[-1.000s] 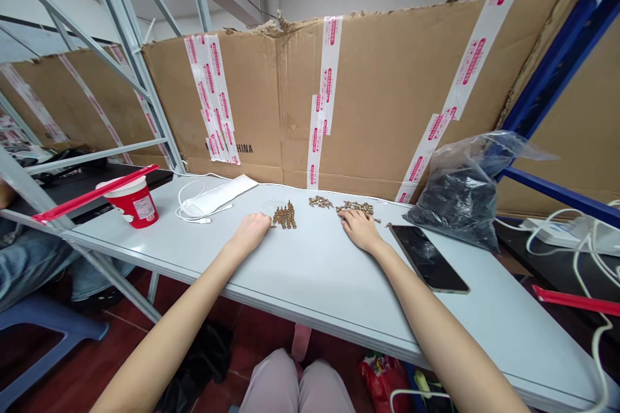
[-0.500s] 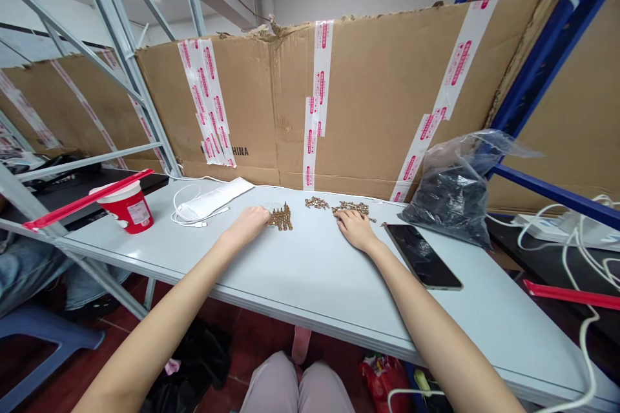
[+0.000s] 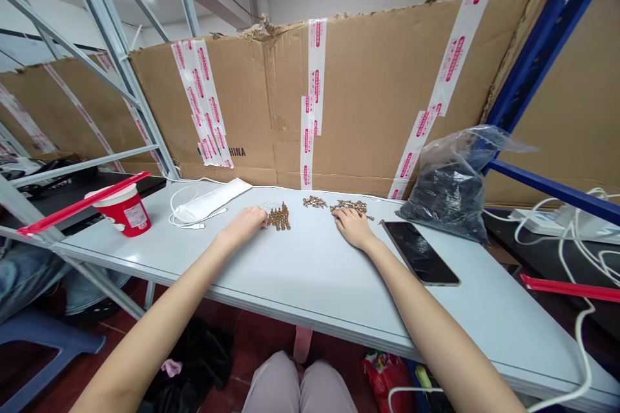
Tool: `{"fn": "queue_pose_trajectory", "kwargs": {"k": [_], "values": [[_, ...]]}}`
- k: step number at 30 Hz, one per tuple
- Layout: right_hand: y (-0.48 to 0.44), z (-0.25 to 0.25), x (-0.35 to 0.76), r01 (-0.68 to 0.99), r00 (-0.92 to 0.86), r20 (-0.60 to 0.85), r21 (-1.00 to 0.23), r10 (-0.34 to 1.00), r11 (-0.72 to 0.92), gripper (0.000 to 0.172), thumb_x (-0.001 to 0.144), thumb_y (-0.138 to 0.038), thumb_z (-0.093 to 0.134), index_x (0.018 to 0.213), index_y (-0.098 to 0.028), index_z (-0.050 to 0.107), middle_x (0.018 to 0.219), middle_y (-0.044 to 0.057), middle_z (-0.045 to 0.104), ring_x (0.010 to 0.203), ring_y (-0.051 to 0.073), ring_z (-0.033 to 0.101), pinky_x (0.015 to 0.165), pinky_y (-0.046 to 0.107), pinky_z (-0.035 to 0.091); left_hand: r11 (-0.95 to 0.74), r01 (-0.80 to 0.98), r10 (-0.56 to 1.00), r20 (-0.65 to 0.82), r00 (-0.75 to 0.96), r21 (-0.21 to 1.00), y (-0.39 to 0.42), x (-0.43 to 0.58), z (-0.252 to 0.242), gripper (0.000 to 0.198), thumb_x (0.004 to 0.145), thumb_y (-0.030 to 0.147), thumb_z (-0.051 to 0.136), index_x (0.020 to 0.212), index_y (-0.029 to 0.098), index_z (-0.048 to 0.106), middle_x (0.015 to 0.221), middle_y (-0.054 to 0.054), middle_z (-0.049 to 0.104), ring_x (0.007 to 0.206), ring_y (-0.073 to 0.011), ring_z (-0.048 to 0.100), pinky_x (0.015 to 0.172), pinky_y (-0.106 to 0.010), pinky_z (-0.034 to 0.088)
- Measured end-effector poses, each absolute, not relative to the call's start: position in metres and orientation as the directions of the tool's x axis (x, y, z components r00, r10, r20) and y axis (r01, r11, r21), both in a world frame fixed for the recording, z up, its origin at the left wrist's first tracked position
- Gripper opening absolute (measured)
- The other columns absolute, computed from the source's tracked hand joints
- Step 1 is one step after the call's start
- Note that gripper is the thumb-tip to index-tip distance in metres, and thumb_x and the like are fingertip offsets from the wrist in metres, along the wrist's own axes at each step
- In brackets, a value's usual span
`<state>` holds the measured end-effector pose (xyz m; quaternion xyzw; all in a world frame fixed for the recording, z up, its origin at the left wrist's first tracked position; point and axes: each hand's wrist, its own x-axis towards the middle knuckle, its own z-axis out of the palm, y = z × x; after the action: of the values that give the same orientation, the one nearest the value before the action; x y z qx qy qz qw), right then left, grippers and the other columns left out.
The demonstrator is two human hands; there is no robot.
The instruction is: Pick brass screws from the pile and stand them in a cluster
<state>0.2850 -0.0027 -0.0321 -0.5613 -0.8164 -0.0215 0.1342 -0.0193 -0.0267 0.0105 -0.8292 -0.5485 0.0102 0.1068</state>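
My left hand [image 3: 248,224] rests on the table with its fingers curled, right beside rows of small brass-coloured metal pieces [image 3: 279,217] that look like screws. Its fingertips are partly hidden, so anything pinched in them does not show. Farther right, my right hand [image 3: 352,227] lies palm down with fingers spread, their tips at the near edge of a loose heap of similar pieces [image 3: 351,205]. Between the hands, toward the back, sits another small pile of brass-coloured pieces [image 3: 314,202].
A black-screened phone [image 3: 420,253] and a plastic bag of dark contents [image 3: 448,197] are on the right. At left stand a red cup [image 3: 126,214] and a white flat item with cable [image 3: 213,201]. A taped cardboard wall [image 3: 368,97] closes the back.
The view has shifted slightly. My left hand has moved a little at the edge of the rows, and my right hand stays at its heap with fingers spread.
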Motion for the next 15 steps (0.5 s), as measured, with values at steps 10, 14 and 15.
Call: {"fn": "queue_pose_trajectory", "kwargs": {"k": [10, 14, 15], "values": [[-0.002, -0.034, 0.285, 0.921, -0.336, 0.256, -0.11, 0.906, 0.373, 0.035, 0.089, -0.027, 0.03, 0.117, -0.022, 0.049, 0.127, 0.007, 0.048, 0.116, 0.021, 0.039, 0.094, 0.04, 0.027, -0.372, 0.917, 0.91, 0.139, 0.391, -0.144, -0.041, -0.037, 0.012, 0.022, 0.08, 0.023, 0.052, 0.099, 0.018, 0.06, 0.078, -0.007, 0.064, 0.075, -0.0204, 0.06, 0.064, -0.025, 0.038], [-0.003, -0.032, 0.285, 0.922, -0.336, 0.245, -0.111, 0.909, 0.37, 0.035, 0.089, -0.027, 0.03, 0.117, -0.022, 0.049, 0.128, 0.007, 0.048, 0.116, 0.021, 0.038, 0.094, 0.04, 0.027, -0.413, 0.899, 0.897, 0.105, 0.429, -0.149, -0.037, -0.032, 0.001, 0.016, 0.08, 0.019, 0.05, 0.089, 0.016, 0.062, 0.08, -0.009, 0.065, 0.077, -0.0203, 0.06, 0.066, -0.026, 0.039], [-0.003, -0.032, 0.285, 0.922, -0.336, 0.244, -0.114, 0.91, 0.371, 0.035, 0.088, -0.027, 0.03, 0.117, -0.022, 0.049, 0.128, 0.007, 0.048, 0.116, 0.021, 0.038, 0.094, 0.04, 0.028, -0.414, 0.898, 0.897, 0.097, 0.43, -0.15, -0.036, -0.031, -0.002, 0.015, 0.08, 0.018, 0.049, 0.086, 0.015, 0.063, 0.079, -0.009, 0.065, 0.076, -0.0202, 0.06, 0.066, -0.026, 0.039]]}}
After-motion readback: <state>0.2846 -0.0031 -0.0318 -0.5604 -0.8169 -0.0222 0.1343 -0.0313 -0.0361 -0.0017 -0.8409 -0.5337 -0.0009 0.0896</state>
